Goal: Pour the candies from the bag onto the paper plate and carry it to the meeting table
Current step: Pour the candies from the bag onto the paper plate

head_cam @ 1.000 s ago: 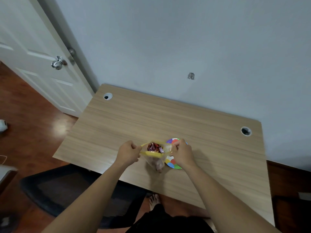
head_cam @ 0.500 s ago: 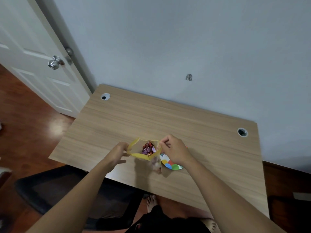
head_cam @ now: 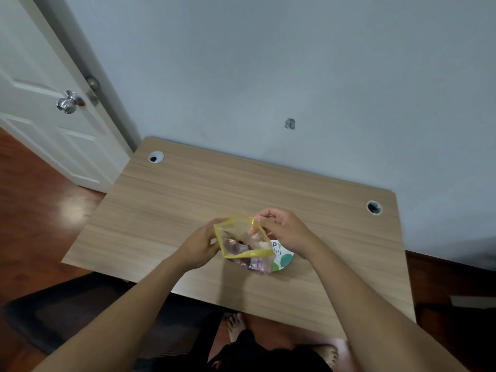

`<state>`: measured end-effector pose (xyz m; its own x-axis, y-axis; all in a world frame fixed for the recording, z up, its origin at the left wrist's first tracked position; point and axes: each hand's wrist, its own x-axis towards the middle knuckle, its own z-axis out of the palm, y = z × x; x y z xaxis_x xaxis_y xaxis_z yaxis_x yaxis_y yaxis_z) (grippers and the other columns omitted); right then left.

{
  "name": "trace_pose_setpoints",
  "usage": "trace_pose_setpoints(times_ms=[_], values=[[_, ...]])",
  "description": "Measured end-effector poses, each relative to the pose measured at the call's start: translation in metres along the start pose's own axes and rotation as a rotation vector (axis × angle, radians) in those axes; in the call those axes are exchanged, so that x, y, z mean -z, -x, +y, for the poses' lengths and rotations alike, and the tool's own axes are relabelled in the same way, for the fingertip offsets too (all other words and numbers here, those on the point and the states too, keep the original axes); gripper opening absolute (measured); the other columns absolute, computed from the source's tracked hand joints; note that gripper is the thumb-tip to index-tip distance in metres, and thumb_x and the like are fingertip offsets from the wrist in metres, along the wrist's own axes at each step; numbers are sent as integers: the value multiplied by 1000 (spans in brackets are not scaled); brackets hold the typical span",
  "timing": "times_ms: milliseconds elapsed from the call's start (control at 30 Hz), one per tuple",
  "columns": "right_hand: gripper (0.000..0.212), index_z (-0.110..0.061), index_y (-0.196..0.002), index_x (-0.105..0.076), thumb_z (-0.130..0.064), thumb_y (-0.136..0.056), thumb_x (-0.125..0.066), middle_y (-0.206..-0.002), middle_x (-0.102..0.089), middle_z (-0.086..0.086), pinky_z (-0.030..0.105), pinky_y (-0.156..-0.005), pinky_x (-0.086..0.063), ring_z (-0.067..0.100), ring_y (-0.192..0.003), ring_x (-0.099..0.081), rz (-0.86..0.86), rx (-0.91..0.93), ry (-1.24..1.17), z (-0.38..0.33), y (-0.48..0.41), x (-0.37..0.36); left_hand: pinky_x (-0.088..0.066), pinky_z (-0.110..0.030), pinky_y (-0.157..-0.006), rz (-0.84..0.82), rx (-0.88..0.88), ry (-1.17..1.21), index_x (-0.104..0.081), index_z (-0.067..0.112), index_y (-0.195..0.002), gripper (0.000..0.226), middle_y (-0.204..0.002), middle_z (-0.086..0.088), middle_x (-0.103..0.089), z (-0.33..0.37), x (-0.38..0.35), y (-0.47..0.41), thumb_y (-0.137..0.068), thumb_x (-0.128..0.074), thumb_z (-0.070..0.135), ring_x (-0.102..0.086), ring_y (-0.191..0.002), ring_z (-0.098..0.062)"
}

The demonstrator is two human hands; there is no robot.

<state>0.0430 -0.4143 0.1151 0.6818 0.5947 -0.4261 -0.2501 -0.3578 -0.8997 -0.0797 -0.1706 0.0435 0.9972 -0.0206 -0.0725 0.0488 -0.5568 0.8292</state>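
A clear plastic bag (head_cam: 243, 238) with a yellow zip rim hangs open above the wooden desk (head_cam: 188, 200). Wrapped candies (head_cam: 239, 247) in purple and red lie in its lower part. My left hand (head_cam: 200, 244) pinches the rim's left side and my right hand (head_cam: 284, 232) pinches the right side, holding the mouth wide. Under and to the right of the bag lies a colourful paper plate (head_cam: 283, 260), mostly hidden by the bag and my right hand.
The desk stands against a pale blue wall, with cable holes at its back left (head_cam: 155, 157) and back right (head_cam: 374, 207). A white door (head_cam: 40, 108) with a metal knob is on the left. A dark rug (head_cam: 67, 318) and my bare feet lie below the desk's front edge.
The bag's mouth has been pulled wider open and the bag has shifted slightly right, over the plate. Both hands stayed on its rim.
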Motion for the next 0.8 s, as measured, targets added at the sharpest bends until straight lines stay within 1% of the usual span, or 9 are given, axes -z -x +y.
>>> trace_pose_setpoints(times_ms=[67,133,267,367,467,533,633,733,800], values=[[31,-10,-116,-79,-36,-107,-65,-112,-84,14,42,-95,-59,28,-103,-77,101,-16,-65,6,3,6,-56,-35,-101,4,33,28,-81,38,-110,21,-123,14,-78,10,-8,-3,-105,-64,27,-72,-117,-7],[47,-18,-116,-83,-58,-104,-61,-118,-84,8,42,-105,-58,25,-116,-78,158,-61,-171,15,4,12,-59,-41,-93,15,125,98,-81,33,-106,27,-106,9,-82,18,-16,-4,-108,-55,38,-76,-103,-14],[86,-26,-132,-79,-92,-86,-49,-139,-75,12,55,-119,-47,28,-134,-69,206,-191,-345,48,4,17,-60,-40,-91,27,267,283,-80,36,-107,35,-109,12,-82,29,-33,-1,-112,-46,39,-76,-102,-9],[92,-25,-141,-72,-89,-95,-24,-138,-76,9,51,-116,-46,26,-136,-67,154,-254,-301,73,10,10,-60,-28,-85,11,347,422,-76,28,-124,44,-108,11,-81,33,-46,-2,-112,-40,50,-76,-98,-9],[87,-40,-148,-63,-96,-90,-30,-142,-73,-9,43,-113,-48,20,-140,-63,143,-314,-286,91,16,-1,-53,-24,-95,-47,375,399,-70,20,-130,59,-111,12,-76,36,-59,0,-109,-34,61,-71,-104,-5],[74,-42,-152,-58,-85,-99,-29,-141,-60,-28,35,-120,-35,2,-136,-55,114,-293,-164,92,23,-10,-45,-21,-102,-98,422,369,-65,20,-135,68,-119,12,-66,31,-70,2,-105,-30,70,-62,-111,0],[57,-36,-126,-69,-77,-102,-38,-117,-69,-26,35,-109,-43,-3,-113,-64,91,-255,33,111,29,-20,-39,-6,-107,-137,456,367,-53,34,-147,45,-135,25,-62,28,-87,1,-113,-31,53,-53,-121,23],[57,-33,-104,-71,-83,-96,-44,-87,-72,-20,34,-90,-49,0,-82,-66,196,-211,135,148,28,-25,-45,-18,-107,-147,476,360,-51,19,-150,45,-137,5,-65,23,-106,-4,-115,-33,40,-61,-122,-4],[47,-42,-128,-66,-75,-101,-49,-114,-76,-25,33,-102,-51,-3,-109,-70,236,-211,115,166,28,-25,-43,-23,-105,-168,499,340,-50,15,-150,45,-138,0,-62,16,-117,-6,-115,-34,39,-59,-125,-11]])
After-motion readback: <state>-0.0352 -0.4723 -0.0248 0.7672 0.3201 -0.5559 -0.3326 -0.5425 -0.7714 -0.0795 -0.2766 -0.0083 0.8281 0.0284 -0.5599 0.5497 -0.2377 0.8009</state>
